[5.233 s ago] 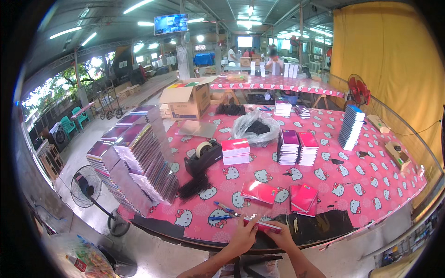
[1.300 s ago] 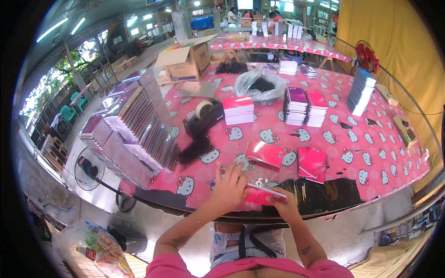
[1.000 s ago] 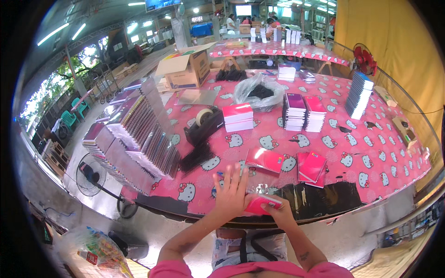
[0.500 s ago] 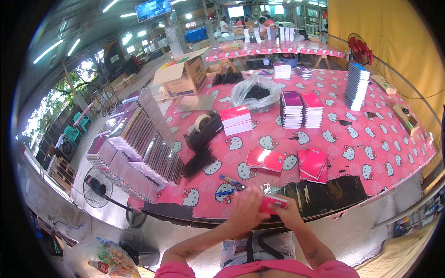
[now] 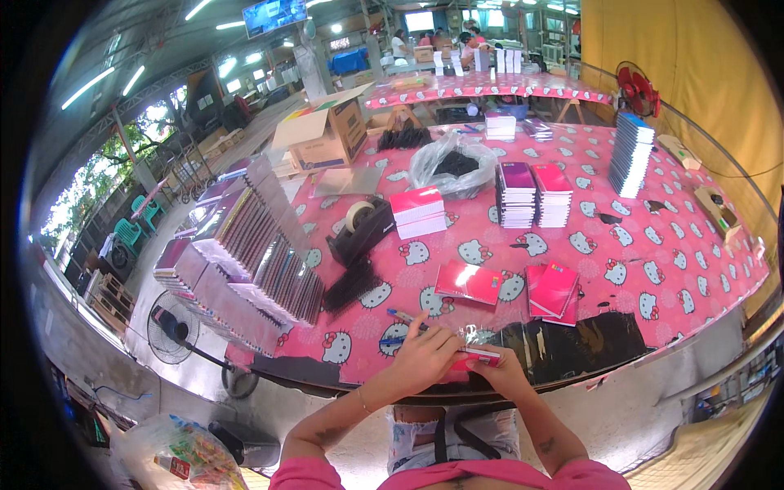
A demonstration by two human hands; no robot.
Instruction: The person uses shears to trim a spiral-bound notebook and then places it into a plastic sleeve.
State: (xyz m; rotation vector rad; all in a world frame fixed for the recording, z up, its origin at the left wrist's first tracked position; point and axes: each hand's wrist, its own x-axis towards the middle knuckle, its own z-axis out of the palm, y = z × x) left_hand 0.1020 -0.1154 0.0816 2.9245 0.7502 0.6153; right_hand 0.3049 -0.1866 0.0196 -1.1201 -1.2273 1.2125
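At the table's near edge I hold a small pink-red notebook [image 5: 478,357], tilted so that its narrow edge shows. My right hand [image 5: 501,374] grips its right end, thumb on the near side. Bent over its left end and upper edge are the fingers of my left hand [image 5: 427,356], which hide much of it. Pens [image 5: 400,315] lie just beyond the left hand. Farther out rest a single pink notebook [image 5: 468,282] and a small overlapping group of pink notebooks [image 5: 554,292]. A bundle of black binding wires [image 5: 351,286] lies to the left.
Tall stacks of spiral notebooks [image 5: 253,253] crowd the left side beside a black tape dispenser [image 5: 361,230]. Notebook piles [image 5: 516,196] and a plastic bag of black pieces [image 5: 453,163] stand mid-table. Behind is an open carton [image 5: 322,135]; a blue-topped stack [image 5: 630,155] is at right.
My left hand, raised and blurred over the notebook before, has come down onto its left part with fingers bent. The right hand keeps its grip at nearly the same place.
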